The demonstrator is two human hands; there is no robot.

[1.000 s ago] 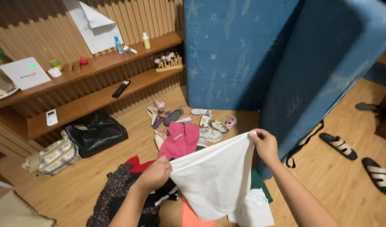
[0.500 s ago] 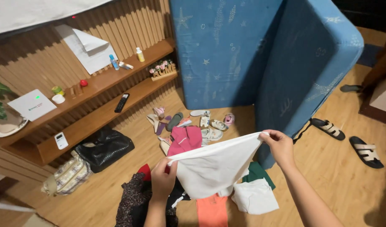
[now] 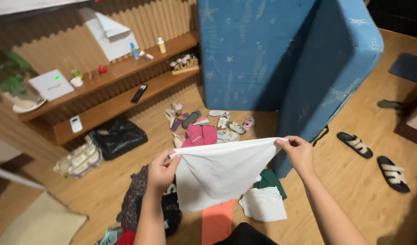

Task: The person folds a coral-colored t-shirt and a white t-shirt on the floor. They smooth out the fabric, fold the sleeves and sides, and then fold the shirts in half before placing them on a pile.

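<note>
Both sets of fingers are pinched shut on the top edge of one white garment (image 3: 217, 174): the left hand (image 3: 162, 171) grips its corner at nine o'clock, the right hand (image 3: 299, 153) the corner at three, so the cloth hangs spread and taut in the air above the floor (image 3: 354, 190). It looks like the spreading stage of a fold; bringing the two corners together would seem next. Beyond: one pink garment (image 3: 200, 135) at twelve, one green cloth (image 3: 270, 179), two black sandals (image 3: 374, 159) at three.

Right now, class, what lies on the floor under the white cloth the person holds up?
Below the white cloth, an orange garment, a folded white piece and a dark green one show. The cloth covers whatever lies directly behind its middle.
</note>
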